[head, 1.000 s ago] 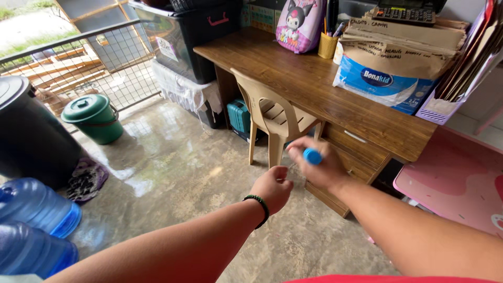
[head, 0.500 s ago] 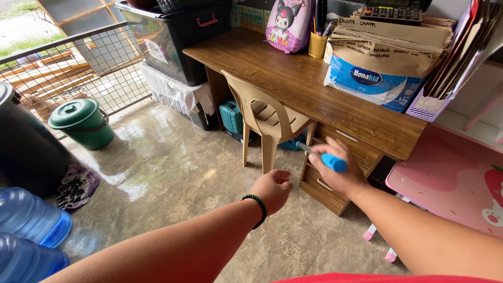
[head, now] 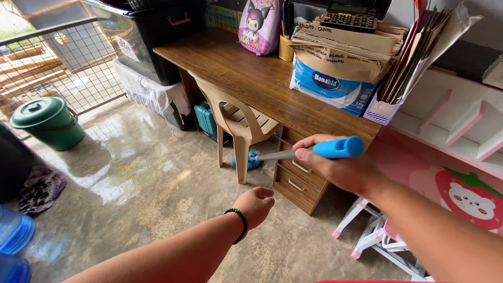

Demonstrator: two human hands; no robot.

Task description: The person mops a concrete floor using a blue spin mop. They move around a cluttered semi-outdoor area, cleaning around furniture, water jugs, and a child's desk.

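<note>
I have my right hand (head: 340,170) clenched around the blue plastic end of a long thin grey-metal mop handle (head: 335,148). The shaft runs down and away to its blue head (head: 246,160) on the wet concrete floor (head: 131,183), beneath the beige plastic chair (head: 238,123) at the brown wooden surface (head: 246,73). My left hand (head: 255,204), with a dark bead bracelet at the wrist, hangs loosely curled and grasps nothing.

I judge the handle light and stiff, the blue sleeve giving better purchase than bare metal; a second grip lower on the shaft would steady it, since the head drags on the slick floor.

Counted: one mop, one chair, one green lidded bucket (head: 47,120), one pink cartoon backpack (head: 259,26), two blue water jugs (head: 13,233) partly in view.
</note>
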